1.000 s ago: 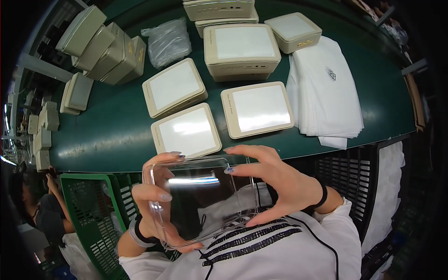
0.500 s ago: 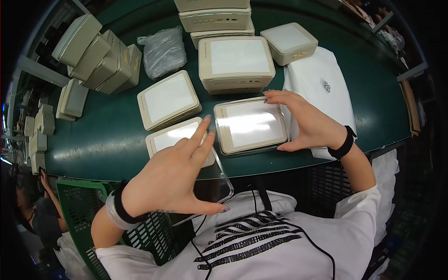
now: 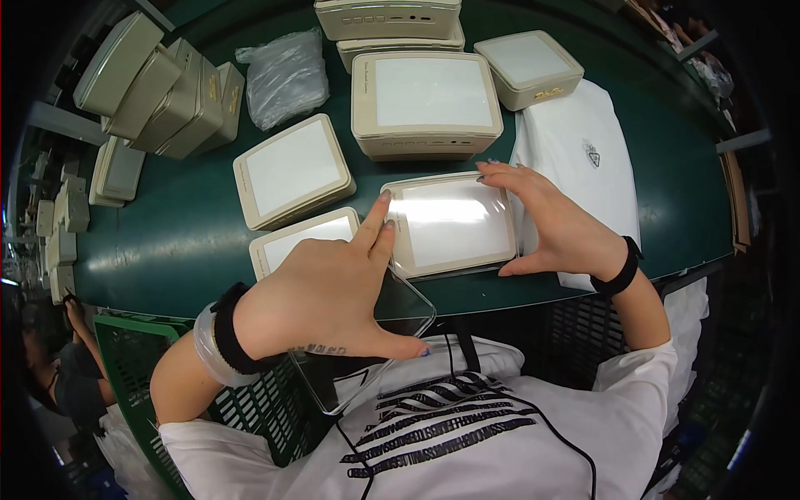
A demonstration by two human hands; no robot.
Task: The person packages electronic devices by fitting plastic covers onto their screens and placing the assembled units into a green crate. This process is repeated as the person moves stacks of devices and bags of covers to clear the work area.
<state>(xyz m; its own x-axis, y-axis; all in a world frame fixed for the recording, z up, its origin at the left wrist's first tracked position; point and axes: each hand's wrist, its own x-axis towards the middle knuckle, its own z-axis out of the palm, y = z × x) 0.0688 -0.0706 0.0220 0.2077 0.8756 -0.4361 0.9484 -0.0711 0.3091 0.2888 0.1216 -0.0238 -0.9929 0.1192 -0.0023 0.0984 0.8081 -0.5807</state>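
Observation:
A flat cream device with a white panel (image 3: 454,229) lies near the table's front edge under a clear, glossy cover that throws back the light. My right hand (image 3: 554,221) spans its right end, thumb at the near edge and fingertips at the far corner. Two stretched fingers of my left hand (image 3: 325,292) touch its left edge. Beneath that palm a second clear plastic cover (image 3: 321,383) sticks out past the table edge, apparently gripped by my folded fingers, which are hidden. Partly behind the left hand lies another cream device (image 3: 312,237).
More cream devices (image 3: 296,171) lie to the left, with a tilted stack (image 3: 162,100) beyond. Others stand at the back (image 3: 427,104) and right (image 3: 529,67). A clear plastic bag bundle (image 3: 287,79) and white cloth (image 3: 579,167) rest on the green table (image 3: 167,250). A green crate (image 3: 137,333) stands below.
My left hand has moved right, carrying the loose clear cover along, and its fingertips now meet the device's left edge. The right hand stays around the device's right end.

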